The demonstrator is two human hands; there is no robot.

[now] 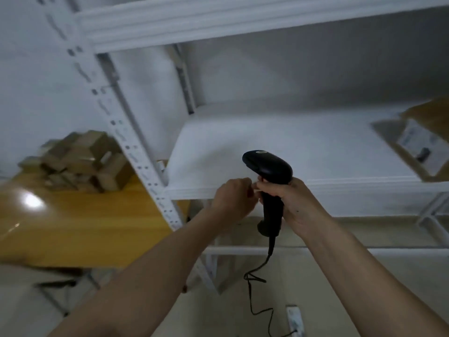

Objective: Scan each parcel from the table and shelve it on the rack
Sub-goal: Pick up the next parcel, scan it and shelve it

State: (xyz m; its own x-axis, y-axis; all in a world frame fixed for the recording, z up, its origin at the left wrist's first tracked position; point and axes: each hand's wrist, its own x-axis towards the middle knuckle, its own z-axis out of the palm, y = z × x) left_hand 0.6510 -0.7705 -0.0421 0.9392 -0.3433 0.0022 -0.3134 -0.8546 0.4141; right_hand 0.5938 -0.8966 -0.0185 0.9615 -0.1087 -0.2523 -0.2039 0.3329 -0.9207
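My right hand grips the handle of a black barcode scanner, held upright in front of the white rack's middle shelf. My left hand hangs just left of the handle with its fingers curled, fingertips touching the right hand's; nothing shows inside it. A brown parcel with a white label lies on the shelf at the far right. A pile of brown cardboard parcels sits on the yellow table to the left, blurred.
The scanner's black cable hangs down to a white power strip on the floor. The rack's perforated white upright runs diagonally between table and shelf. Another shelf spans above.
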